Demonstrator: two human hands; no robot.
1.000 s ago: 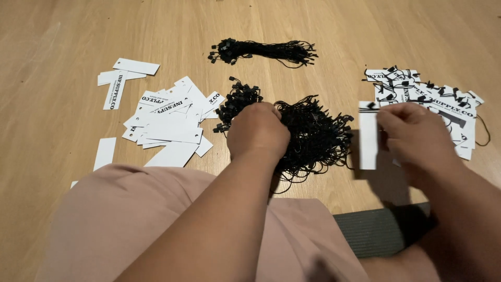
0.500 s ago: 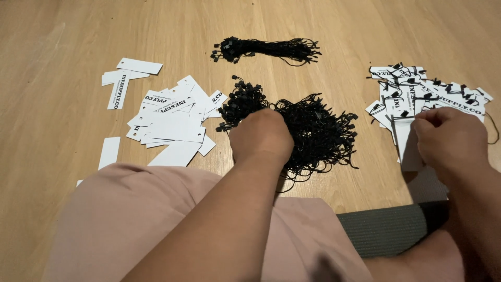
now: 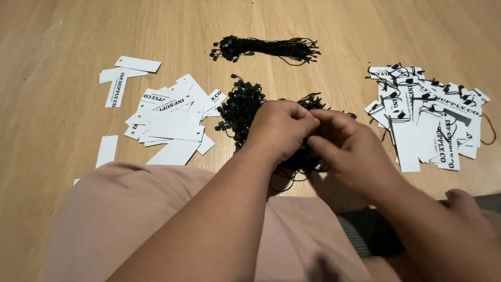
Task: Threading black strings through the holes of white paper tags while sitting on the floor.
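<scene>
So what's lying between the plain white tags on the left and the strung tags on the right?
In the head view, a loose heap of black strings, with both hands, left and right, working in it.

Left hand (image 3: 282,130): bare, no ring or watch showing.
Right hand (image 3: 347,146): bare, forearm unsleeved.
Legs: dusty-pink garment (image 3: 130,219) over the lap.
Under right arm: dark ribbed fabric (image 3: 365,235), possibly clothing; unclear.
</scene>
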